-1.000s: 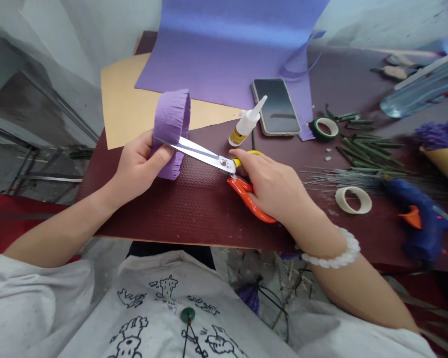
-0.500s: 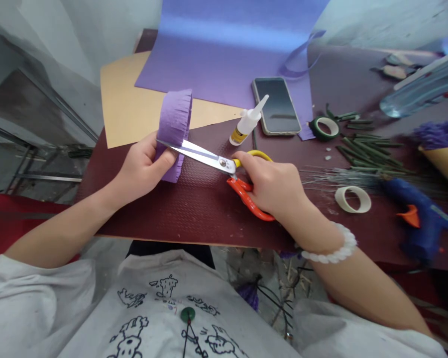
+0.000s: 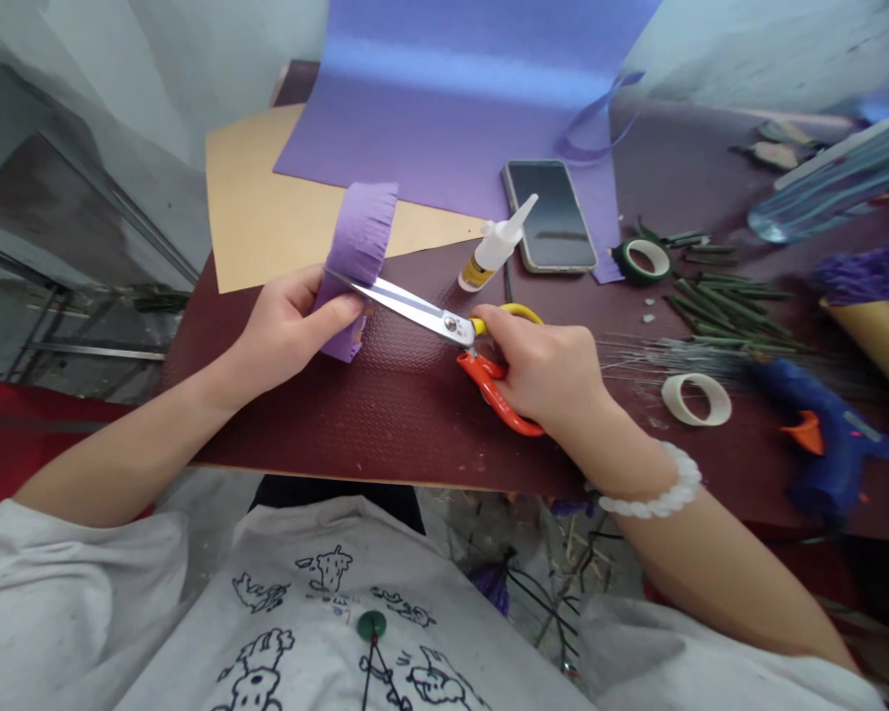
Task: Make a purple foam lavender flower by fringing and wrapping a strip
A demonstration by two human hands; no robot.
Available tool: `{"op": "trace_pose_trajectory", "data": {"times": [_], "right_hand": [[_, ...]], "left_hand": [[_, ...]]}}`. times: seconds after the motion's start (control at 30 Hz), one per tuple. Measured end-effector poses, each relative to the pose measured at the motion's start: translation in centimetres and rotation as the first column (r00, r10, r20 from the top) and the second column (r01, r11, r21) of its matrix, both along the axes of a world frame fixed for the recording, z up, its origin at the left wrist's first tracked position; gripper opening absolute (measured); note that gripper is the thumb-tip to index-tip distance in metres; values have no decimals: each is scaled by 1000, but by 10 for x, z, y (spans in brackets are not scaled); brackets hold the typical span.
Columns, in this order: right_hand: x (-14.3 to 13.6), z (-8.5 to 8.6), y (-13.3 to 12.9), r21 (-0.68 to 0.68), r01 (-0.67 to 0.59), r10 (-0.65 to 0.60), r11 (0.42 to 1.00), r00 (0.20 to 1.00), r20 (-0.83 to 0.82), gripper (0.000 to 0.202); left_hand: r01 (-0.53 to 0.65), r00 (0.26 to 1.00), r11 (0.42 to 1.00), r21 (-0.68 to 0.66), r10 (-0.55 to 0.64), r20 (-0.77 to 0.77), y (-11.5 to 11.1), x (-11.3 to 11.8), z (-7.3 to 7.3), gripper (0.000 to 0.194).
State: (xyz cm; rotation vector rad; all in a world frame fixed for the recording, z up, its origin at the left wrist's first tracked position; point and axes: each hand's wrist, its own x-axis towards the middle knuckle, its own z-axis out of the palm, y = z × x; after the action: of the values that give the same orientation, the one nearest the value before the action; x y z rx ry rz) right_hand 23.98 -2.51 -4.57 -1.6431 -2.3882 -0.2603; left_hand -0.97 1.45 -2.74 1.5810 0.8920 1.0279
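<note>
Between the thumb and fingers of my left hand [image 3: 290,321] is a purple paper strip [image 3: 362,233], curved upward, with short slits along its right edge. My right hand [image 3: 544,365] is wrapped round the scissors [image 3: 431,314], which have one yellow and one red-orange handle loop. Their blades point left and lie across the strip, just above my left thumb. From this angle the blades look almost together. A small white glue bottle [image 3: 490,255] with a pointed nozzle stands beyond the scissors.
A phone [image 3: 552,217] lies on purple sheet paper [image 3: 451,109] beside tan paper [image 3: 256,197]. Rightward are green tape [image 3: 643,259], green stem pieces [image 3: 726,306], thin wires [image 3: 637,355], a white tape roll [image 3: 696,400] and a blue glue gun [image 3: 826,434]. The maroon table's front edge is near my body.
Both hands, with the strip and scissors, have shifted slightly to the right in view. The strip's upper end leans further right. Both holds stay the same.
</note>
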Motion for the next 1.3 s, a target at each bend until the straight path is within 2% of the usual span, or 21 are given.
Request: {"op": "trace_pose_trajectory", "data": {"times": [0.67, 0.87, 1.07, 1.3], "right_hand": [[3, 1, -1, 16, -60, 61, 998, 997, -39, 31], [5, 9, -1, -51, -170, 165, 984, 982, -88, 46], [7, 6, -2, -30, -152, 149, 988, 986, -78, 43], [7, 6, -2, -13, -150, 148, 989, 985, -84, 42]], "left_hand": [[66, 991, 998, -19, -64, 117, -2, 0, -4, 19], [-38, 998, 998, 44, 35, 57, -4, 2, -1, 23], [-109, 993, 985, 137, 116, -37, -7, 1, 2, 26], [-158, 985, 961, 228, 170, -32, -3, -1, -5, 27]]}}
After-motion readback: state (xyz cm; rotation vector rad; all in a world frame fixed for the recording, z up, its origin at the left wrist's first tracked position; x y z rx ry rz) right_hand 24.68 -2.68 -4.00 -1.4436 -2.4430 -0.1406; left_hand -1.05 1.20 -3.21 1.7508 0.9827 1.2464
